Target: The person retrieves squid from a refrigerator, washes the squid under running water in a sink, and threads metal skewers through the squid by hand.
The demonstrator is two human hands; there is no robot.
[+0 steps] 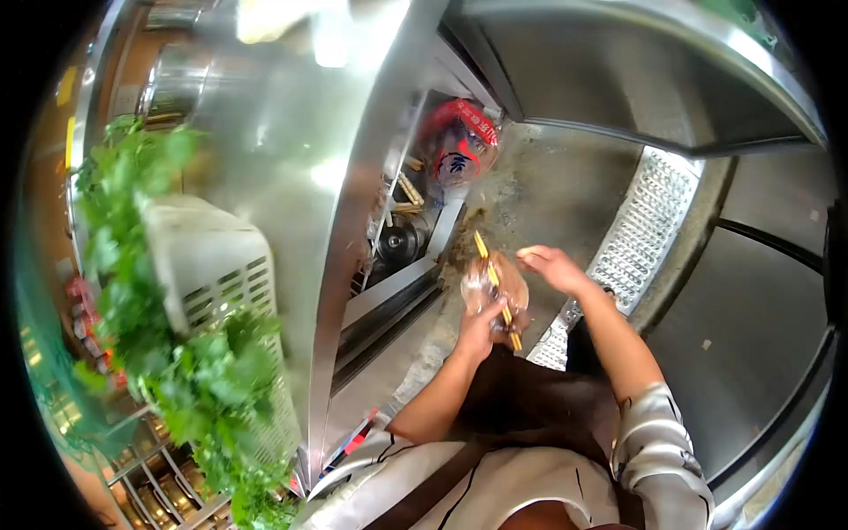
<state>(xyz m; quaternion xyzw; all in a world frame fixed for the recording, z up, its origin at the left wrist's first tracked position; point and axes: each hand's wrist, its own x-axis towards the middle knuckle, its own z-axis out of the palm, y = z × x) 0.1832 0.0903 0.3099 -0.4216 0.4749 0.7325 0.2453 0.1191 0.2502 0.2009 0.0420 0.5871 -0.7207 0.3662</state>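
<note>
My left hand [479, 330] is wrapped around a clear plastic package [514, 276] with brownish contents, held low in front of my apron. A narrow yellow strip with dark marks [493, 278] runs lengthwise across the package. Just right of it is my right hand [549, 267], its thumb and fingers drawn together at the tips. Whatever those fingertips pinch, if anything, is too small to make out. Glare on the plastic hides the package's exact contents.
On the left, leafy green herbs [212, 371] hang around a white slotted basket [208, 225] on a steel counter [291, 141]. Below it, an open compartment holds a red-and-clear plastic bag [459, 146] and a dark round item [399, 242]. Steel doors [742, 336] and perforated metal flooring [643, 225] lie right.
</note>
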